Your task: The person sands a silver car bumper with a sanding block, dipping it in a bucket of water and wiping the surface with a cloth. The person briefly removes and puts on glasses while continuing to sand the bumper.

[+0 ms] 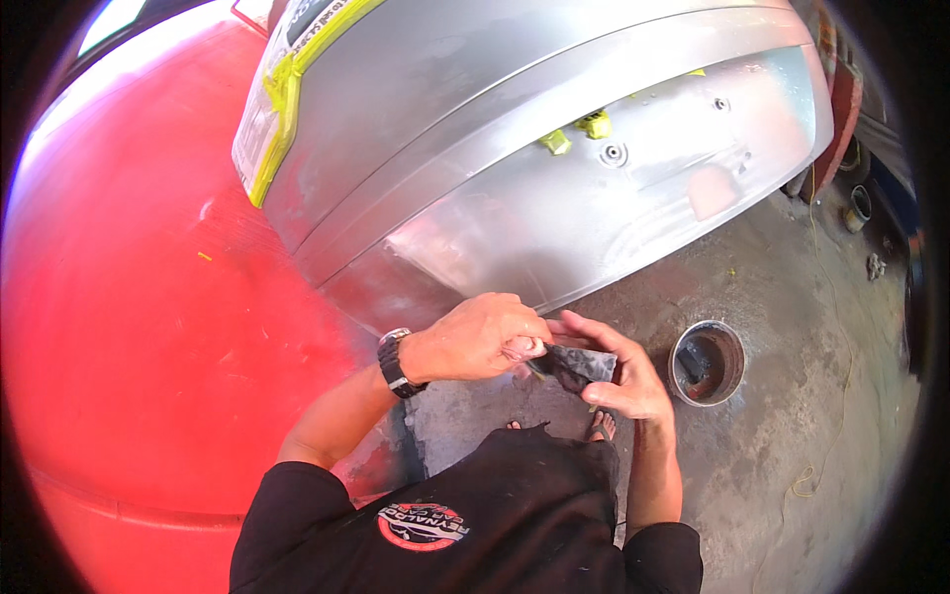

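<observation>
My left hand (480,340), with a watch (392,362) on its wrist, is closed on one end of a small dark grey piece, seemingly sandpaper (592,365). My right hand (633,381) has its fingers and thumb curved around the other end. The piece is folded or bent, with a darker part underneath, and its exact make-up is hard to see. Both hands are just in front of the lower edge of a silver-grey car panel (445,148), which has paler sanded-looking patches.
Yellow tape (280,129) edges the panel's upper left, with taped bits (594,125) on its recess. A red car body (148,327) fills the left. On the concrete floor stands a bucket (737,342) holding something dark. A thin yellow cord (849,376) runs along the right.
</observation>
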